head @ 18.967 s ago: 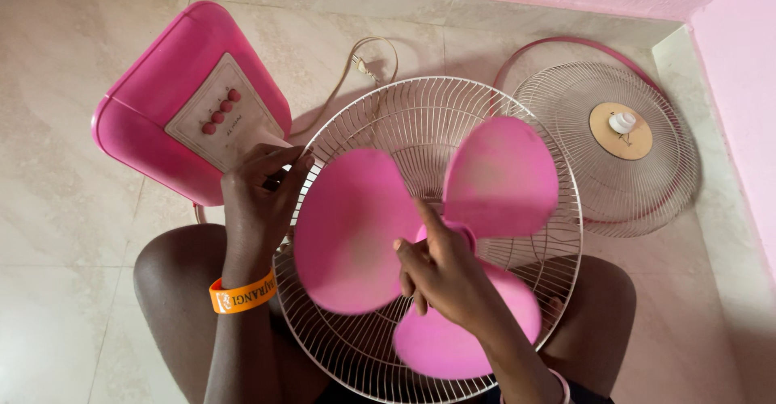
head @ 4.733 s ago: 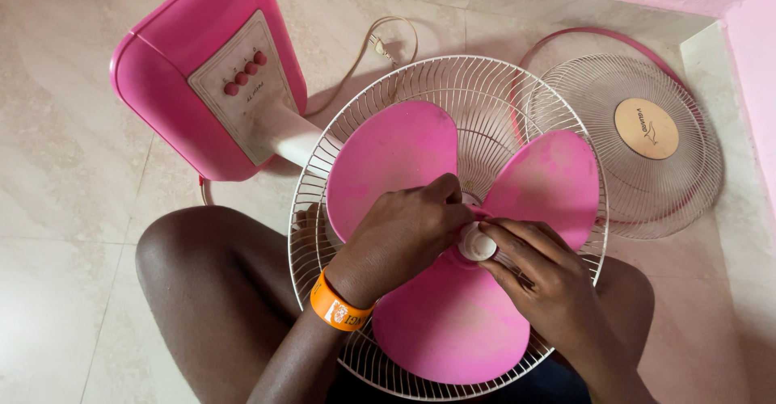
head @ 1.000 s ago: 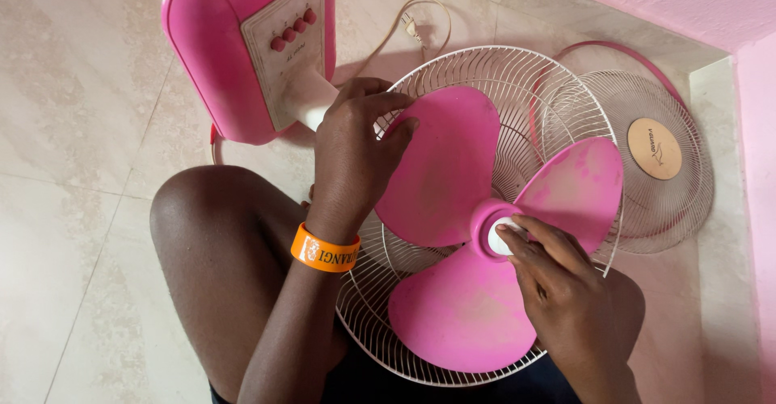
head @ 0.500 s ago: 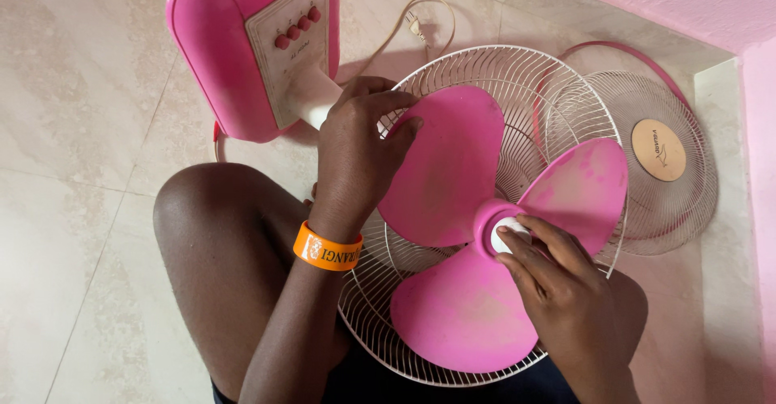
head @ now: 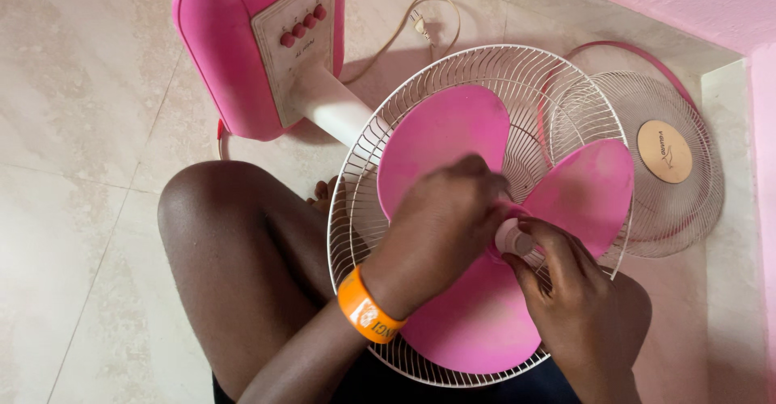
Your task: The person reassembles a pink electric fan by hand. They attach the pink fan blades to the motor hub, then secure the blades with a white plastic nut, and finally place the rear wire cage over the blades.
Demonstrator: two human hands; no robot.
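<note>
Two hands meet at the hub of a pink three-bladed fan blade (head: 485,323), which sits inside the white wire rear guard (head: 364,210) resting across the seated person's legs. Right hand (head: 578,299): fingers pinched around the white hub cap (head: 514,237). Left hand (head: 440,226), with orange wristband (head: 368,311): curled over the hub; its exact grip cannot be told. Front guard (head: 647,194) lies on the floor, beside the pink base (head: 226,56).
</note>
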